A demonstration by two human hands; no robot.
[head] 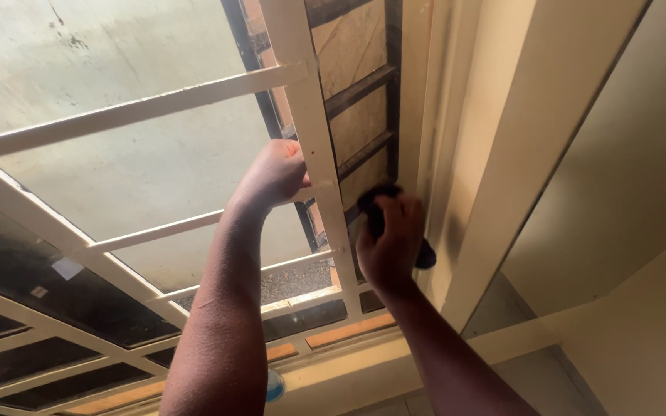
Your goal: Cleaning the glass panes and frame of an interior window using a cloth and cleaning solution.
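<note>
**Window frame wipe-down, mid-pass at the hinge-side upright**

Head view: camera tilted, looking at a cream-painted metal window grille (117, 115) with glass panes behind it. Left hand (275, 176) is up on the grille, fingers curled shut around a thin horizontal bar (194, 223) where it meets the upright bar (321, 162); reads as a steadying grip. Right hand (388, 240) is closed around a dark cloth (378, 202), bunched up, pressing it against the narrow strip between the upright bar and the cream window jamb (456, 154). A bit of the cloth also sticks out below the hand at the jamb side.

Progress, as judgement: wiping looks under way, cloth in contact about mid-height of the strip. Cannot tell which part of the strip is already cleaned; no clear clean/dirty line shows. The wall outside (55, 46) shows stains through the glass, and the lower panes (55, 293) look dark, so it is hard to tell grime from reflection. The bars nearest the hands look evenly cream. Plenty of grille and frame is away from the cloth, so a large share seems left. Small blue round object (274, 384) sits low by the sill, partly hidden behind the left forearm.
</note>
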